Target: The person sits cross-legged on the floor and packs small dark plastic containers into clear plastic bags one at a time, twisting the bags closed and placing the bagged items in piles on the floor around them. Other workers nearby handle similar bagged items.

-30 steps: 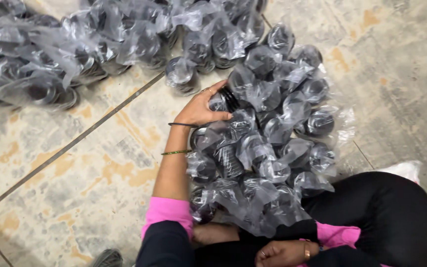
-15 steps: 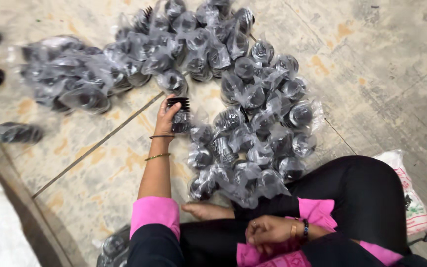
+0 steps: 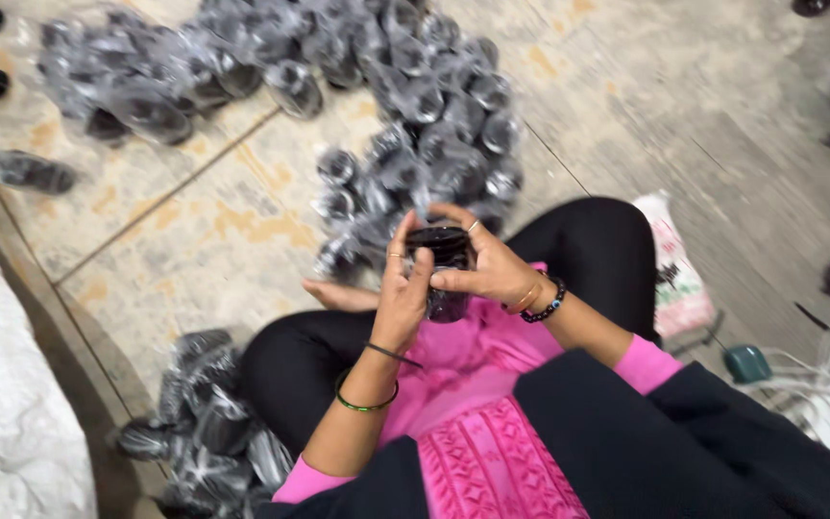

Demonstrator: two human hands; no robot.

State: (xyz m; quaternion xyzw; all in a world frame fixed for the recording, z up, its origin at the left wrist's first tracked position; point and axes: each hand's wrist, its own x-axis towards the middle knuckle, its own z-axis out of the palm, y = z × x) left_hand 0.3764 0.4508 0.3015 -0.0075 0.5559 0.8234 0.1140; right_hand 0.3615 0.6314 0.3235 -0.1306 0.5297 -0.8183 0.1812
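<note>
Head view: left hand (image 3: 403, 306) and right hand (image 3: 488, 267) both closed around black round part (image 3: 442, 252), held over lap, above pink garment (image 3: 473, 423). Heap of bagged black parts (image 3: 415, 125) on tiled floor (image 3: 194, 240) just ahead of knees. Smaller bagged pile (image 3: 208, 423) beside left thigh.

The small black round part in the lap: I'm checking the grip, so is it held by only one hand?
No, both the left hand and right hand clasp the small black round part.
</note>
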